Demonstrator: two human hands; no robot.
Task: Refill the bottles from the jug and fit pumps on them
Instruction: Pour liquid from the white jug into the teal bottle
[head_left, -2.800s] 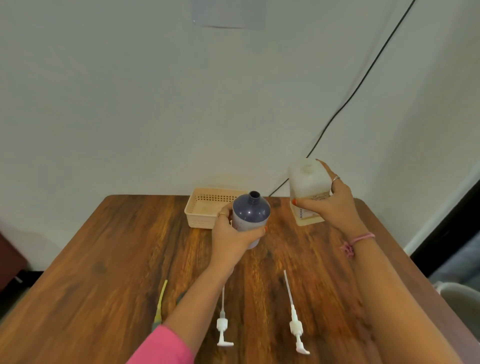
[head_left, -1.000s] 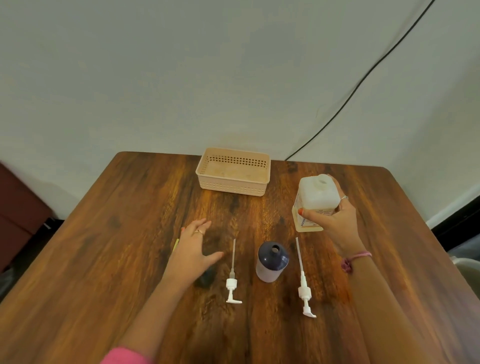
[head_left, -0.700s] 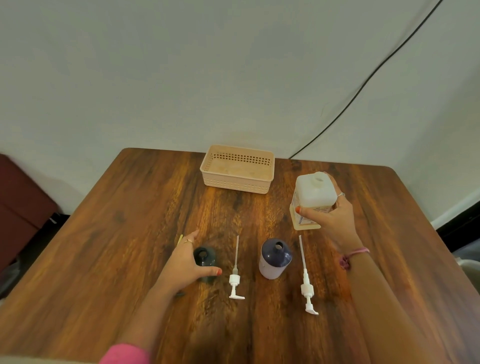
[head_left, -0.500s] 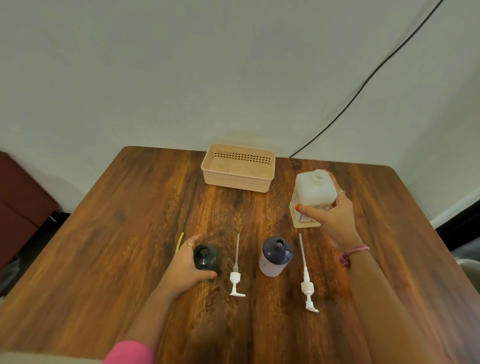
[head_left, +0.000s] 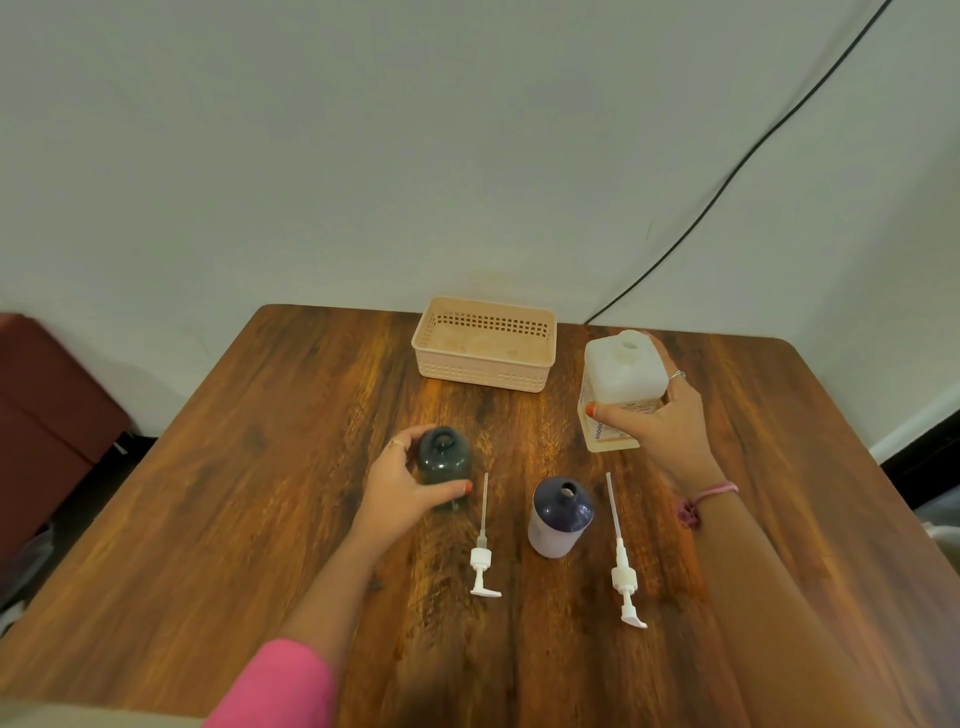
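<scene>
My left hand (head_left: 402, 491) grips a small dark green bottle (head_left: 444, 461) with an open neck, held upright just above the wooden table (head_left: 234, 519). My right hand (head_left: 660, 431) holds the white jug (head_left: 621, 376), uncapped, near the table's back right. A purple-topped bottle (head_left: 560, 517) stands open between two white pumps lying flat: one pump (head_left: 482, 551) to its left, the other pump (head_left: 621, 556) to its right.
A beige perforated basket (head_left: 485, 343) sits at the back edge of the table. A black cable (head_left: 727, 176) runs down the wall behind the jug. A dark red seat (head_left: 47, 415) stands off the table's left side.
My left hand set the purple-topped bottle down between the pumps, reached left, took hold of the dark green bottle and lifted it. The jug stayed in my right hand.
</scene>
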